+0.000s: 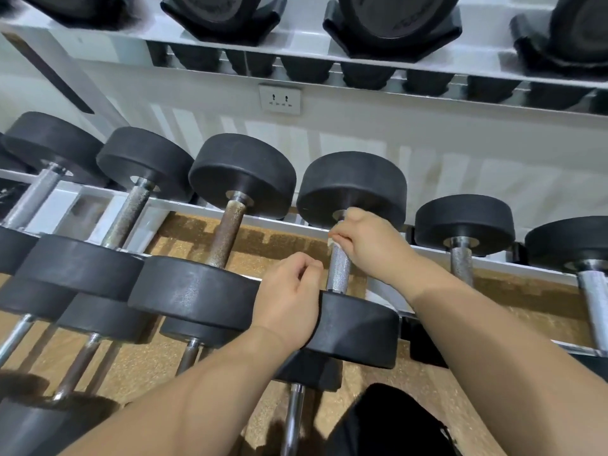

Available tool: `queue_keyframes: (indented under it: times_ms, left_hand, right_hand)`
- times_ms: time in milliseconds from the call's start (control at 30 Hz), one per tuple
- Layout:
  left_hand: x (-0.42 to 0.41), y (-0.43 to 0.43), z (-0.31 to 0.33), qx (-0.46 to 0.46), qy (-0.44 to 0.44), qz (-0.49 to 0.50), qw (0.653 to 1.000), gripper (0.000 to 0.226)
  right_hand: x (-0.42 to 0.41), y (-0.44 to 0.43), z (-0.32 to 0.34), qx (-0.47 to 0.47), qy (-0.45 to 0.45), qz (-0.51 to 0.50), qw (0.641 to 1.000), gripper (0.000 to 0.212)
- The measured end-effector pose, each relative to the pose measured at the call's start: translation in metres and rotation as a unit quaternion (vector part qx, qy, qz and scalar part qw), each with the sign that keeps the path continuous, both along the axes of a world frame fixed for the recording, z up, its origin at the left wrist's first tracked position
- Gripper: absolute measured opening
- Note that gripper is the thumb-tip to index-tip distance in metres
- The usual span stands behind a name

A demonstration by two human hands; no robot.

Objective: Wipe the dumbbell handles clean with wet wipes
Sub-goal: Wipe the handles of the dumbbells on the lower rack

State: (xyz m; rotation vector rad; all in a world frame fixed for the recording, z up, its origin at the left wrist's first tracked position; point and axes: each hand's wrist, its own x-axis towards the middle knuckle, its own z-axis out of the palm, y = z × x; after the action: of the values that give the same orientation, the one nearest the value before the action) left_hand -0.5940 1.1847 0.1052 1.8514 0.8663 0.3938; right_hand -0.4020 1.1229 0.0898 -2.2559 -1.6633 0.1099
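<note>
A row of black round-headed dumbbells lies across the white rack. My right hand grips the top of the knurled steel handle of the fourth dumbbell, just under its far head. A white wet wipe shows at the edge of that grip, wrapped round the bar. My left hand rests on the near head of the same dumbbell, fingers curled and holding nothing that I can see. The neighbouring handle on the left looks rusty brown.
The rack's white rails run left to right under the heads. More dumbbells sit on a lower tier and on the upper shelf. A wall socket is behind. Below is speckled tan floor, with a black shape at bottom centre.
</note>
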Motion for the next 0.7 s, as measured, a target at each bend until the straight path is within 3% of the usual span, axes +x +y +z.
queue_keyframes:
  times_ms: [100, 333, 500, 567, 700]
  left_hand:
    - [-0.001, -0.001, -0.001, -0.005, -0.003, -0.001, 1.000, 0.029]
    - [-0.001, 0.000, -0.005, 0.026, -0.029, -0.002, 0.999, 0.030]
    - [0.000, 0.001, 0.001, 0.005, -0.021, -0.017, 1.000, 0.031]
    - [0.000, 0.002, 0.001, 0.000, -0.005, -0.017, 1.000, 0.031]
    - [-0.001, 0.002, 0.000, 0.032, -0.006, -0.023, 0.999, 0.038]
  right_hand:
    - [-0.003, 0.000, -0.004, 0.032, -0.019, -0.007, 0.999, 0.016]
    - [-0.005, -0.012, -0.005, 0.080, -0.047, 0.080, 0.992, 0.011]
    - [0.003, 0.003, 0.002, 0.044, -0.118, 0.074, 0.989, 0.020]
    - [-0.004, -0.009, 0.000, 0.030, -0.094, 0.067, 0.993, 0.020]
    - [-0.022, -0.026, 0.005, -0.031, -0.052, 0.153, 0.986, 0.024]
